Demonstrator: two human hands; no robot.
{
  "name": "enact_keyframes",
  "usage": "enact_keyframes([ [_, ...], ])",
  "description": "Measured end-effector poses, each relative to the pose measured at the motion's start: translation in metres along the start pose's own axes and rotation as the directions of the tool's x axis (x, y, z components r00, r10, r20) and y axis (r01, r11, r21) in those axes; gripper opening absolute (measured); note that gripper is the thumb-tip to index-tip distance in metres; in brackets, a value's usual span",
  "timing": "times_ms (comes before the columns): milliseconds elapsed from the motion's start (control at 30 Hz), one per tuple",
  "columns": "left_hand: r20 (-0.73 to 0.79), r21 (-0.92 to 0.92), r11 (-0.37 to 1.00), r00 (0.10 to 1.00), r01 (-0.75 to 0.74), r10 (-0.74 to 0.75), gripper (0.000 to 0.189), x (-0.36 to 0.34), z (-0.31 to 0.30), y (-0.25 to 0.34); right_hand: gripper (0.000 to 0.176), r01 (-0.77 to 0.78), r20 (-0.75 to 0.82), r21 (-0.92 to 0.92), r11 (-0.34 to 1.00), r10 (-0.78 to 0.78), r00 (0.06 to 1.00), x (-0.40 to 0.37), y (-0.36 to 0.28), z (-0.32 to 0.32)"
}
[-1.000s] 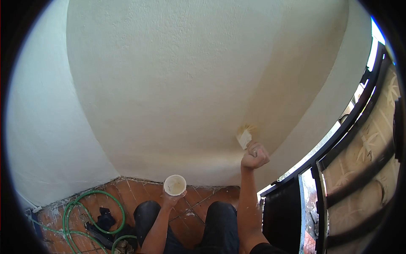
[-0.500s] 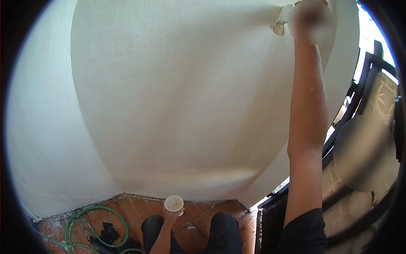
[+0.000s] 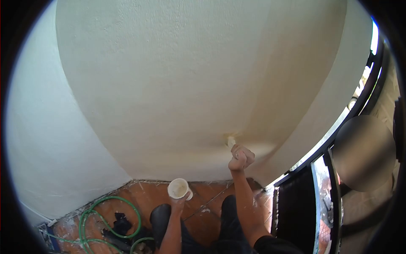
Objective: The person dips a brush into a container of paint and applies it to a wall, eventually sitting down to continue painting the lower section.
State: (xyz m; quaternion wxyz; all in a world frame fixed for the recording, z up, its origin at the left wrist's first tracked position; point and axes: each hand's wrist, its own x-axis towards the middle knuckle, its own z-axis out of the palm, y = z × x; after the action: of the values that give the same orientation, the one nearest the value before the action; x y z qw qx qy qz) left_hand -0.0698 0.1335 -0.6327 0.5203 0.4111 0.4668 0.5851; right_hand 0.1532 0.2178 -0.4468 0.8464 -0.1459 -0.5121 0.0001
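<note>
My right hand [image 3: 242,157] is closed around the handle of a paintbrush [image 3: 231,141]. The bristles meet the lower part of the pale wall [image 3: 182,89], where a yellowish patch shows around them. Down by my knees, my left hand [image 3: 178,201] grips a white cup [image 3: 178,186] from below and the side. The cup's opening faces up, and a whitish content shows inside; its level is hard to make out.
A green hose [image 3: 138,216] lies coiled on the reddish tile floor [image 3: 156,192] at lower left, beside dark cloth-like items [image 3: 122,223]. At right stand a dark panel [image 3: 296,207] and a dark frame [image 3: 334,182]. A blurred round area covers part of the right side.
My right hand has come down from the top right of the wall to its lower part, with the paintbrush. My left hand still holds the cup. The view has shifted slightly.
</note>
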Motion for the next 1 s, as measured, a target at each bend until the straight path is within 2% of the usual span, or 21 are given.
enact_keyframes([
  [67, -0.124, 0.016, 0.985, 0.977, -0.174, 0.175, 0.057, -0.001, 0.005, -0.007, 0.03, -0.134, -0.044, -0.265, 0.955, 0.127, 0.991, -0.016, 0.009, -0.02],
  [100, -0.129, 0.01, 0.987, 0.978, -0.163, 0.163, 0.057, 0.002, 0.006, -0.005, 0.031, 0.244, 0.048, -0.61, 0.754, -0.272, 0.961, 0.027, -0.005, 0.006],
  [133, -0.086, 0.072, 0.979, 0.977, -0.19, 0.196, 0.059, 0.005, 0.009, -0.004, 0.03, 0.357, 0.077, -0.67, 0.651, -0.417, 0.905, 0.053, 0.029, -0.01],
  [167, -0.042, 0.142, 0.968, 0.976, -0.205, 0.213, 0.061, 0.0, 0.008, -0.004, 0.03, 0.107, -0.161, -0.247, 0.963, -0.149, 0.976, 0.11, 0.0, 0.029],
  [200, -0.003, 0.117, 0.979, 0.986, -0.167, 0.169, 0.061, 0.001, 0.007, -0.005, 0.029, 0.091, -0.297, -0.526, 0.845, -0.283, 0.912, 0.167, 0.014, 0.03],
  [233, 0.036, 0.096, 0.986, 0.991, -0.135, 0.132, 0.062, 0.003, 0.008, -0.005, 0.031, 0.173, -0.402, -0.334, 0.927, -0.306, 0.863, 0.24, 0.0, 0.067],
  [267, 0.033, 0.107, 0.987, 0.993, -0.117, 0.115, 0.062, 0.002, 0.008, -0.005, 0.032, 0.349, -0.277, -0.189, 0.918, -0.39, 0.878, 0.292, -0.025, 0.098],
  [300, 0.04, 0.123, 0.982, 0.989, -0.146, 0.142, 0.061, 0.004, 0.008, -0.004, 0.034, 0.421, -0.29, -0.287, 0.861, -0.497, 0.818, 0.357, -0.011, 0.091],
  [333, 0.047, 0.136, 0.975, 0.984, -0.176, 0.171, 0.061, 0.005, 0.008, -0.005, 0.032, 0.415, -0.195, 0.236, 0.879, -0.375, 0.906, 0.34, -0.08, 0.146],
  [433, 0.076, 0.139, 0.971, 0.98, -0.194, 0.185, 0.06, 0.001, 0.012, 0.006, 0.033, 0.436, -0.156, 0.301, 0.848, -0.407, 0.9, 0.338, -0.087, 0.147],
  [467, 0.076, 0.144, 0.972, 0.981, -0.187, 0.177, 0.06, -0.001, 0.012, 0.007, 0.033, 0.431, -0.157, 0.296, 0.852, -0.401, 0.902, 0.38, -0.026, 0.101],
  [567, 0.059, 0.143, 0.965, 0.975, -0.219, 0.213, 0.06, -0.003, 0.009, 0.015, 0.025, 0.536, -0.132, -0.113, 0.836, -0.548, 0.826, 0.191, -0.039, 0.072],
  [600, 0.063, 0.141, 0.977, 0.986, -0.161, 0.154, 0.059, -0.008, 0.008, 0.019, 0.025, 0.55, -0.104, -0.248, 0.798, -0.586, 0.803, 0.183, -0.008, 0.041],
  [633, 0.065, 0.137, 0.985, 0.993, -0.107, 0.099, 0.058, -0.009, 0.009, 0.018, 0.023, 0.396, -0.008, -0.235, 0.888, -0.409, 0.912, 0.144, -0.019, 0.025],
  [700, 0.025, 0.117, 0.991, 0.998, -0.067, 0.065, 0.059, -0.011, 0.005, 0.001, 0.027, 0.298, -0.031, 0.015, 0.954, -0.298, 0.954, 0.076, -0.009, -0.005],
  [767, 0.004, 0.085, 0.995, 0.998, -0.058, 0.058, 0.06, -0.008, 0.005, 0.007, 0.028, 0.157, 0.025, -0.095, 0.983, -0.155, 0.988, 0.015, 0.001, -0.034],
  [833, 0.146, 0.182, 0.965, 0.976, -0.187, 0.162, 0.065, -0.009, 0.027, 0.036, 0.026, -0.068, 0.202, -0.371, 0.926, 0.152, 0.967, -0.022, 0.004, -0.071],
  [900, 0.19, 0.219, 0.966, 0.977, -0.141, 0.1, 0.071, 0.0, 0.035, 0.033, 0.027, -0.013, 0.083, -0.377, 0.926, 0.048, 0.995, -0.008, 0.0, -0.063],
  [933, 0.295, 0.272, 0.929, 0.941, -0.249, 0.166, 0.073, 0.008, 0.041, 0.032, 0.027, 0.035, -0.039, -0.384, 0.923, -0.054, 0.998, 0.006, 0.003, -0.056],
  [967, 0.397, 0.314, 0.882, 0.892, -0.352, 0.215, 0.074, 0.013, 0.046, 0.034, 0.024, 0.303, 0.067, -0.384, 0.872, -0.301, 0.951, 0.04, 0.008, -0.052],
  [1000, 0.39, 0.316, 0.889, 0.9, -0.331, 0.197, 0.074, 0.015, 0.052, 0.039, 0.017, 0.266, 0.049, -0.226, 0.937, -0.262, 0.964, 0.085, 0.004, -0.038],
])
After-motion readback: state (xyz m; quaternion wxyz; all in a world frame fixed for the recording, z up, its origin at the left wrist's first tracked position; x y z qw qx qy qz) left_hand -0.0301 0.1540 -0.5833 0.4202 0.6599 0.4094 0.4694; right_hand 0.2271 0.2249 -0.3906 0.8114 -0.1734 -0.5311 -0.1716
